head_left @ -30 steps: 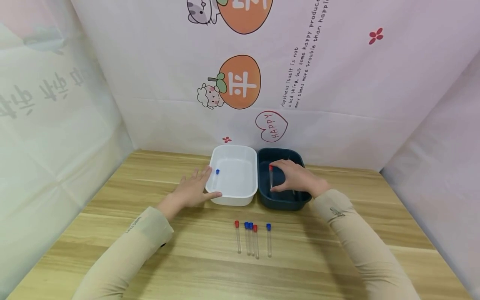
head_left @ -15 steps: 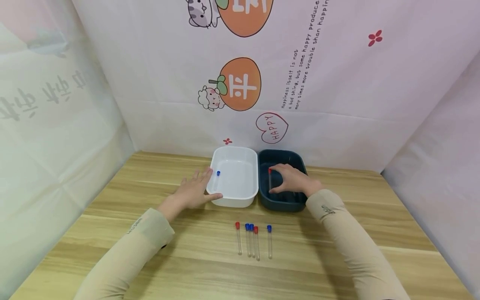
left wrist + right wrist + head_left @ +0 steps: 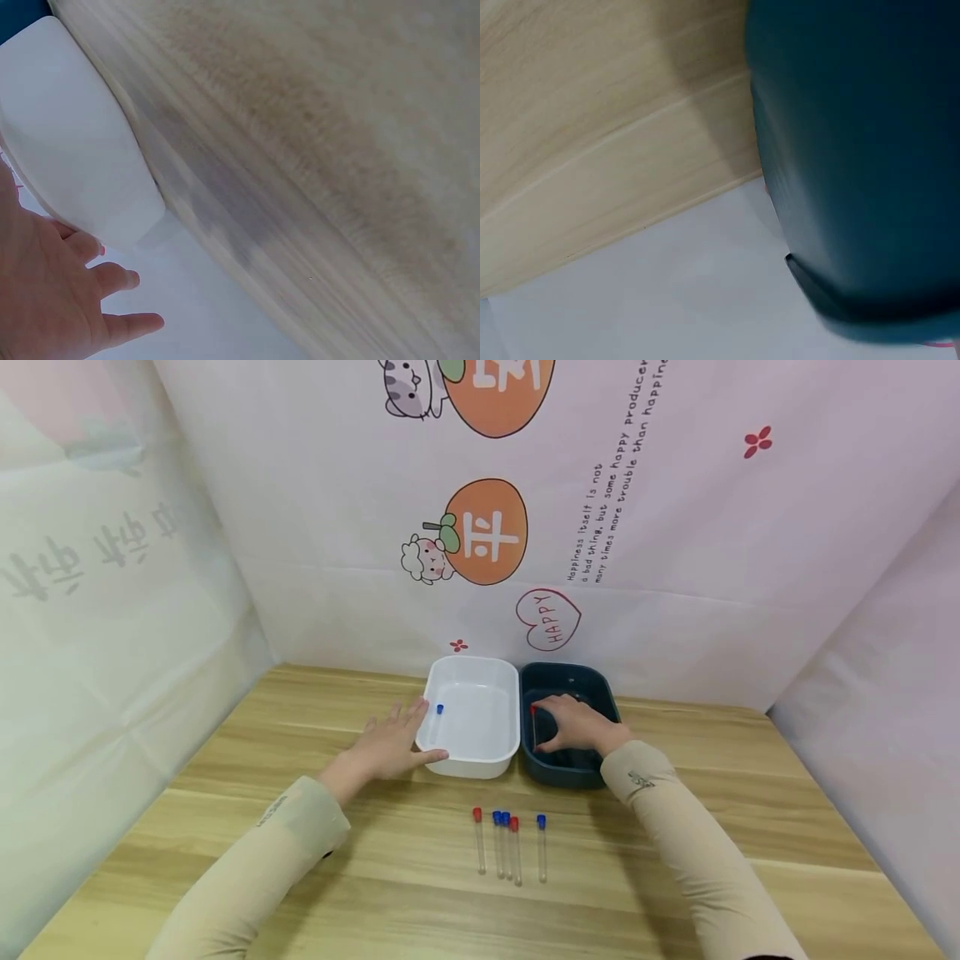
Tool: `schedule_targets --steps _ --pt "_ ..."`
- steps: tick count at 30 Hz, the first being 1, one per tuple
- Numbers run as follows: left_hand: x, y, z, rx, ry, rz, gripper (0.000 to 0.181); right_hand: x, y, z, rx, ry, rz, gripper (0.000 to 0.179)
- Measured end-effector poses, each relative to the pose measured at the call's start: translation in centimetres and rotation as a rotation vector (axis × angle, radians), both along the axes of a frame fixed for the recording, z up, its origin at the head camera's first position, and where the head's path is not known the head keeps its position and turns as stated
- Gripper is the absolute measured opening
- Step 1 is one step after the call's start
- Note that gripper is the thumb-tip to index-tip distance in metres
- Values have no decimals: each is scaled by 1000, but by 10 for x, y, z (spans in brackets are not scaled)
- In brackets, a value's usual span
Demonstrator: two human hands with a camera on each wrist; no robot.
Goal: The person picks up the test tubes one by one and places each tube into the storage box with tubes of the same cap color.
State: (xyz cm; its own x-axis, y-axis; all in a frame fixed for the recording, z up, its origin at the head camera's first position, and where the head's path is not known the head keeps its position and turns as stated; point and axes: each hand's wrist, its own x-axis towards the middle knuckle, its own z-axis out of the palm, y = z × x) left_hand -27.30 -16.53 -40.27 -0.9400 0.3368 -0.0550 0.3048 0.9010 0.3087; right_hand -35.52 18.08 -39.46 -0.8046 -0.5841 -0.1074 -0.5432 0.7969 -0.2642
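Observation:
Inside the dark blue bin (image 3: 562, 777), my right hand (image 3: 581, 725) holds a red-capped test tube (image 3: 534, 727) lengthwise, fingers at the cap and thumb at the lower end. The bin's wall (image 3: 862, 150) hides nearly all of that hand in the right wrist view. My left hand (image 3: 386, 747) is spread at the left side of the white bin (image 3: 480, 768), with its fingers at the rim; the left wrist view shows these fingers (image 3: 135, 324) straight. A blue-capped test tube (image 3: 439, 710) lies in the white bin along its left side.
On the wooden table (image 3: 405, 877), in front of the bins, several capped test tubes lie side by side: red-capped tubes (image 3: 480, 843) and blue-capped tubes (image 3: 542, 852). A printed cloth (image 3: 675, 635) rises right behind the bins.
My right hand has moved slightly left and lower into the dark blue bin with the red-capped test tube. My left hand stays in place at the white bin.

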Motion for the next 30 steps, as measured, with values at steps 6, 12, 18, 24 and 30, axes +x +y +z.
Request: schedule_targets --steps 6,12,18,24,30 --pt "-1 1 0 -3 -9 -2 108 -2 -2 -4 33 -18 -10 82" --pt "-2 1 0 0 -10 -1 107 -6 -3 -9 46 -3 -14 80" --pt "-4 1 -2 -3 -11 1 108 -7 -5 -15 66 18 -6 79" --pt "-6 0 -5 -6 0 -2 109 -5 -9 -13 87 -7 -27 78" --pt "-6 -1 -5 -10 -5 1 109 -4 -13 -11 125 -56 -53 78"
